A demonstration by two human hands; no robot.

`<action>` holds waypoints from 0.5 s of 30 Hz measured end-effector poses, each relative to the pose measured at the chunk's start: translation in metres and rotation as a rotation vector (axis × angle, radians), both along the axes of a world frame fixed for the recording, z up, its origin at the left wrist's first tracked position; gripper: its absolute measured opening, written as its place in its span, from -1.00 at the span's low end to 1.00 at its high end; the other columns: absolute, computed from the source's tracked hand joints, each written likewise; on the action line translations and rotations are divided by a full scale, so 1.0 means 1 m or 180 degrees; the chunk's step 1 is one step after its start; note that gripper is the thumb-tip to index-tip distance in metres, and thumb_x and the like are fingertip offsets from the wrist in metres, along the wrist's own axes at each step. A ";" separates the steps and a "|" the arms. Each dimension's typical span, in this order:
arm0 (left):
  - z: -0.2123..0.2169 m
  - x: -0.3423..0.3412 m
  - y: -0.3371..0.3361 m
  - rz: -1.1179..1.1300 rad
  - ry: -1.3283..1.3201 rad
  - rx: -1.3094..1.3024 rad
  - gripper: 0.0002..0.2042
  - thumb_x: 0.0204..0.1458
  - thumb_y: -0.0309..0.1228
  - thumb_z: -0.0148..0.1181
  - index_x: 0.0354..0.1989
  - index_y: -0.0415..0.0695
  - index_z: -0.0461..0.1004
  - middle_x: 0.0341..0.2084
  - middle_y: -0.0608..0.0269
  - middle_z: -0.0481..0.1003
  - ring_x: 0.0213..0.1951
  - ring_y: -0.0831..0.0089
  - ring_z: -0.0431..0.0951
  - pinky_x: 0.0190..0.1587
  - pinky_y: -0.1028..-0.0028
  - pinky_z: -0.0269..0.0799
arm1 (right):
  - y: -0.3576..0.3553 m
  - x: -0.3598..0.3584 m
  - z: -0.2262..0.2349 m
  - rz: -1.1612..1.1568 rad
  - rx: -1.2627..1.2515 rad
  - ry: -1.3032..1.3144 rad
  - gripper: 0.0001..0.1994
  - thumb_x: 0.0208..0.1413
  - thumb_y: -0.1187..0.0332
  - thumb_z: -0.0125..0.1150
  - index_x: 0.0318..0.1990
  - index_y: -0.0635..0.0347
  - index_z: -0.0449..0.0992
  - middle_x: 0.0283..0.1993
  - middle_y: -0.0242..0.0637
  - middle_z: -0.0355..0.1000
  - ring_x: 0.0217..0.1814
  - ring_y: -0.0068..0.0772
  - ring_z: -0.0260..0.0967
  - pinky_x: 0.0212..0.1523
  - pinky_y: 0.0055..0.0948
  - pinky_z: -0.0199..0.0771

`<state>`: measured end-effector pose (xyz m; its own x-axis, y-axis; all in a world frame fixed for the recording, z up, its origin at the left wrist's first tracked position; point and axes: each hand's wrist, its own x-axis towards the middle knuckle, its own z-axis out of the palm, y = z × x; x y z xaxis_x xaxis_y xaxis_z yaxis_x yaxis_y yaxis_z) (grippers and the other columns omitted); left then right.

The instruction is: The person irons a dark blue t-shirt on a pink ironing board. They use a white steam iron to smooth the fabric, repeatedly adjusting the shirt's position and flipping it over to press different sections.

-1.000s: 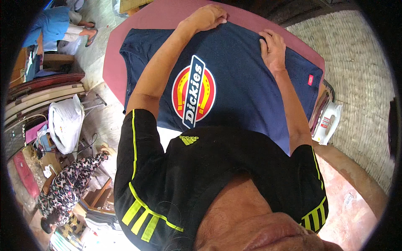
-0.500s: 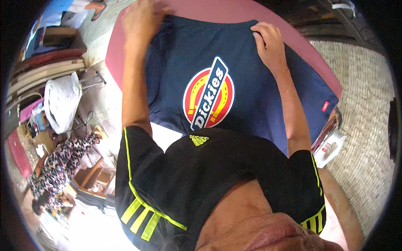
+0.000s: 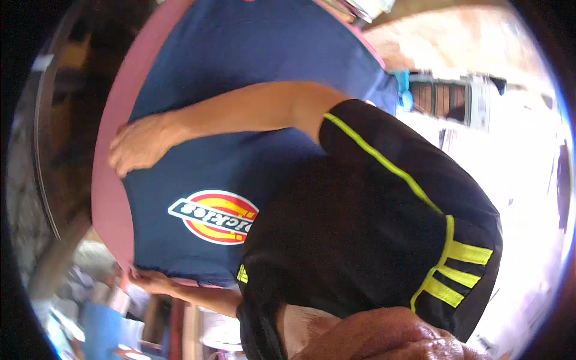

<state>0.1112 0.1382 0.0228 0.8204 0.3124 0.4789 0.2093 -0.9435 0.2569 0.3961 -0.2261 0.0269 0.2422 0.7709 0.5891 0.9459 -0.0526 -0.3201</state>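
A navy T-shirt (image 3: pixel 240 66) with a round red-and-yellow emblem (image 3: pixel 213 216) lies spread on a pink rounded table (image 3: pixel 108 204). The whole view is rolled sideways. My right hand (image 3: pixel 138 144) reaches across from the upper right and rests on the shirt's edge by the table rim, fingers bent onto the cloth. My left hand (image 3: pixel 150 279) comes out from under my chest at the lower left and pinches the shirt's border there. My black shirt with yellow stripes (image 3: pixel 372 240) hides the near part of the cloth.
A dark wooden frame (image 3: pixel 54 138) runs along the left beyond the table. Blue cloth (image 3: pixel 99 330) and clutter lie at the lower left. A small light-blue object (image 3: pixel 405 90) sits at the table's upper right, with bright floor (image 3: pixel 516 180) further right.
The view has rolled about a quarter turn anticlockwise. My right hand slid to the shirt's far edge, and my left hand moved along the shirt's border to its corner.
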 end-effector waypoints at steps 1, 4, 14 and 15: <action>0.012 0.010 -0.027 0.0681 0.0460 0.0065 -0.76 0.37 -0.51 -0.08 0.14 -0.23 0.40 0.02 -0.16 0.54 0.02 -0.07 0.61 0.04 0.11 0.58 | -0.002 0.001 -0.002 -0.0029 -0.0034 -0.0019 -0.84 0.18 0.34 0.08 -0.20 0.11 0.58 -0.07 -0.23 0.46 0.08 -0.10 0.41 0.09 -0.09 0.47; 0.012 0.006 0.015 0.0319 0.0604 0.0231 -0.67 0.44 -0.34 -0.16 0.22 -0.27 0.34 0.16 -0.28 0.41 0.15 -0.10 0.50 0.11 0.05 0.48 | 0.014 0.005 -0.010 -0.0120 0.0113 -0.0018 -0.85 0.18 0.34 0.08 -0.21 0.08 0.58 -0.11 -0.25 0.44 0.08 -0.12 0.40 0.06 -0.09 0.49; 0.040 0.057 -0.039 -0.0416 0.0522 0.0031 -0.61 0.45 -0.29 -0.21 0.27 -0.31 0.28 0.22 -0.30 0.35 0.20 -0.11 0.44 0.16 0.04 0.43 | 0.020 0.013 -0.008 -0.0111 -0.0174 0.0131 -0.84 0.16 0.35 0.11 -0.22 0.05 0.62 -0.12 -0.25 0.44 0.07 -0.14 0.41 0.05 -0.13 0.51; 0.047 0.062 -0.055 -0.0547 0.0432 -0.0050 -0.60 0.45 -0.28 -0.21 0.28 -0.32 0.27 0.22 -0.31 0.34 0.20 -0.11 0.44 0.16 0.04 0.43 | 0.021 0.016 -0.011 -0.0067 -0.0070 0.0087 -0.84 0.16 0.35 0.11 -0.22 0.04 0.63 -0.12 -0.25 0.44 0.07 -0.14 0.41 0.05 -0.13 0.51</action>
